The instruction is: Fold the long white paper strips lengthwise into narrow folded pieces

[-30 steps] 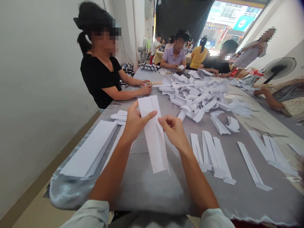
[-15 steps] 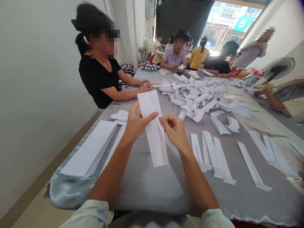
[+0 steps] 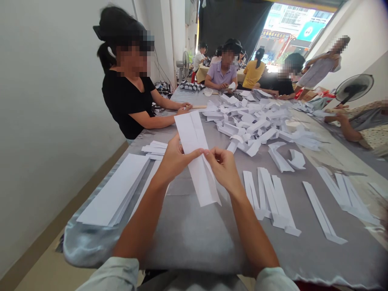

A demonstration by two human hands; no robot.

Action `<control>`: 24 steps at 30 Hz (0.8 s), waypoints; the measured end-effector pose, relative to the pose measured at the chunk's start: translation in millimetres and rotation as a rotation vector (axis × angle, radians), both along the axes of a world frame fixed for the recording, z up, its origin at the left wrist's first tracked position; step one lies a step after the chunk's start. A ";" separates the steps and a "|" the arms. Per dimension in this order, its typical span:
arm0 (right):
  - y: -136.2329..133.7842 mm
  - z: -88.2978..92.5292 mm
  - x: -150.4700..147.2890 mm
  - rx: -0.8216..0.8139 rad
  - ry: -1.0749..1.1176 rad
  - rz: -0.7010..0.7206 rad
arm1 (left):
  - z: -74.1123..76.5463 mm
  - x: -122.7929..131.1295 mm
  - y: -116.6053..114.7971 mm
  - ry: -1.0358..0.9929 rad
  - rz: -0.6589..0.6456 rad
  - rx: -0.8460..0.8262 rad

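Note:
A long white paper strip (image 3: 203, 184), creased lengthwise, is held up above the table between my two hands. My left hand (image 3: 177, 158) grips its left side, with the thumb lying across the front and the fingers behind. On the right edge, my right hand (image 3: 222, 161) pinches the paper between thumb and curled fingers. Both thumb tips meet near the middle of the strip. Left of my left hand lies a stack of flat white paper sheets (image 3: 113, 190). To the right of my right hand are several narrow folded paper strips (image 3: 277, 200).
A grey satin-covered table (image 3: 194, 238) extends ahead. A large heap of folded white papers (image 3: 251, 121) covers its middle. At the left, a person in black (image 3: 127, 97) handles a wooden stick; more people sit farther back. A fan (image 3: 354, 87) stands at right.
The paper strip has tilted, its lower end swinging up and to the right. My left thumb has slid right to meet my right thumb at the crease.

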State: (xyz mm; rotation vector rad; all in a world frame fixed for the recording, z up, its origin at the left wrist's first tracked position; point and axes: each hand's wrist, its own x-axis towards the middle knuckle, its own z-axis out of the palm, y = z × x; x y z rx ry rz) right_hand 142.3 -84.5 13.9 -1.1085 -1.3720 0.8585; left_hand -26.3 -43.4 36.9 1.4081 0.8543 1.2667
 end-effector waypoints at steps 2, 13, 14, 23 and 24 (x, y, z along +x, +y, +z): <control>0.1 0.4 0.5 -0.008 0.001 -0.001 | -2.4 -0.7 0.6 0.012 -0.004 0.009; -23.3 13.2 15.7 -0.240 -0.376 0.185 | -9.6 -0.5 9.7 0.131 0.334 0.145; -22.8 11.4 15.6 -0.204 -0.422 0.170 | -10.5 -1.6 10.7 0.142 0.348 0.151; -22.9 4.7 16.4 -0.216 -0.322 0.218 | -15.1 -26.0 29.3 0.094 0.473 0.184; -23.5 5.4 18.5 -0.222 -0.302 0.233 | -15.1 -27.0 30.2 0.081 0.475 0.188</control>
